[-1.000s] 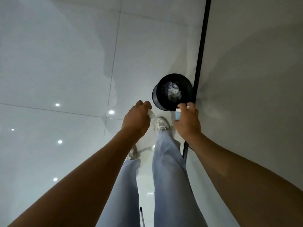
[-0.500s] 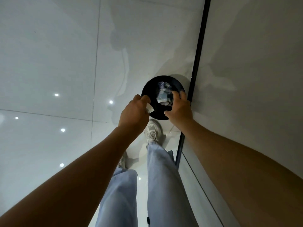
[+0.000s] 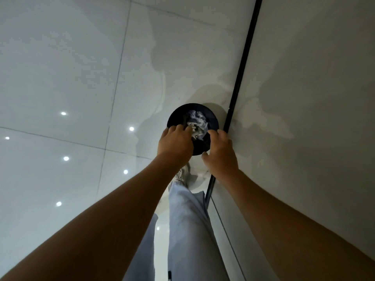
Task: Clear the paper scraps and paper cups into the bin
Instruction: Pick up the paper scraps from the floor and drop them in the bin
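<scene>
— What are the hands doing?
— Left hand [image 3: 175, 144] and right hand [image 3: 220, 153] hang over the black bin [image 3: 213, 118], fingers relaxed, gripping nothing.
— The paper?
— Crumpled paper scraps [image 3: 197, 123] lie inside the bin.
— And the room?
— Glossy white floor tiles [image 3: 60, 67] with light reflections; a black strip [image 3: 241, 67] meets a pale wall [image 3: 314, 78].

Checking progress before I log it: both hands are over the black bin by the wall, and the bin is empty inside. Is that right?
Not quite. The head view shows the left hand and the right hand over the black bin by the wall, but the bin is not empty: crumpled paper scraps lie inside it.
</scene>
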